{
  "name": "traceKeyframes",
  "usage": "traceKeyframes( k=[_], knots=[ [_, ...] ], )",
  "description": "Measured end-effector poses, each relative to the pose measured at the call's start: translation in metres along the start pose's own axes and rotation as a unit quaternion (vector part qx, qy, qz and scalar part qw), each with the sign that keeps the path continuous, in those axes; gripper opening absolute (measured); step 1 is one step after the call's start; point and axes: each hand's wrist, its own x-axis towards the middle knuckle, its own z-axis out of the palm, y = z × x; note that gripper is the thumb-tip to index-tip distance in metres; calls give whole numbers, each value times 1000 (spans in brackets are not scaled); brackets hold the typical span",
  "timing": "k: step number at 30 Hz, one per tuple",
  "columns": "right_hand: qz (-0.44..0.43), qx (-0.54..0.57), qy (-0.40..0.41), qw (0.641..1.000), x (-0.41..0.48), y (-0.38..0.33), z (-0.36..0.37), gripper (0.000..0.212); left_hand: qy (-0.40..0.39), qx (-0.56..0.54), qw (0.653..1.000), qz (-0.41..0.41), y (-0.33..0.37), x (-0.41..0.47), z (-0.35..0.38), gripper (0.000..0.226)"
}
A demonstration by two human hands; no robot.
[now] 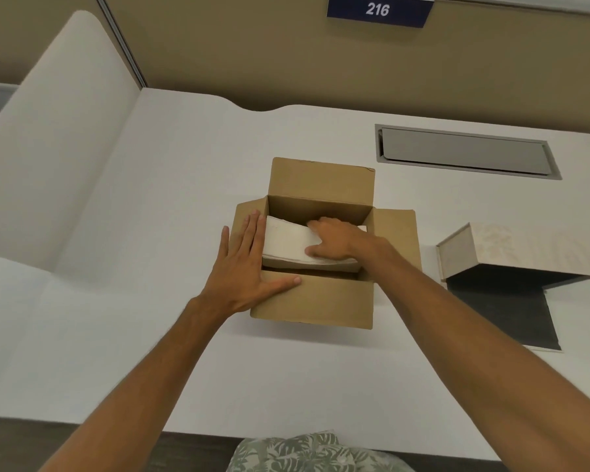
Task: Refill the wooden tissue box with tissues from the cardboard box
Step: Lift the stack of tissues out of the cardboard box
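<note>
Tissues (286,241) lay as a white stack inside the open cardboard box (315,299) at the middle of the white worktop (150,199), the stack's long axis running left to right across the box and its broad face turned up, its left end seeming to ride a little higher than the right. The right hand (332,238) reached into the box and lay over the right part of the stack, fingers curled along the far edge and thumb on the near edge, so that its grip looked narrowed on the stack, though whether it had truly pinched the sheets could not be told. The left hand (249,267) was spread flat and wide on the box's left flap and near wall, holding nothing, its thumb lying along the near flap; it appeared to steady the box. Such a stack was probably very light, soft and floppy, apt to sag at the ends or shed loose sheets if lifted by one end only, so a hold across the middle, far and near long edges pressed together, would likely serve best. The wooden tissue box (511,253) stood open well to the right on the worktop, its dark inside showing, with no tissues visible in it.
</note>
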Motion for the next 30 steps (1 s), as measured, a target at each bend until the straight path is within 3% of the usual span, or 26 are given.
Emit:
traceKeyframes(
  k=[9, 21, 30],
  knots=[
    [15, -4, 28, 1000, 15, -1, 9, 48, 17, -9, 1000, 0, 0, 0, 5, 122],
    [26, 0, 23, 999, 22, -2, 13, 66, 10, -32, 999, -3, 4, -1, 1, 123],
    [18, 14, 2, 1000, 22, -1, 8, 61, 4, -43, 999, -8, 6, -2, -2, 123]
  ],
)
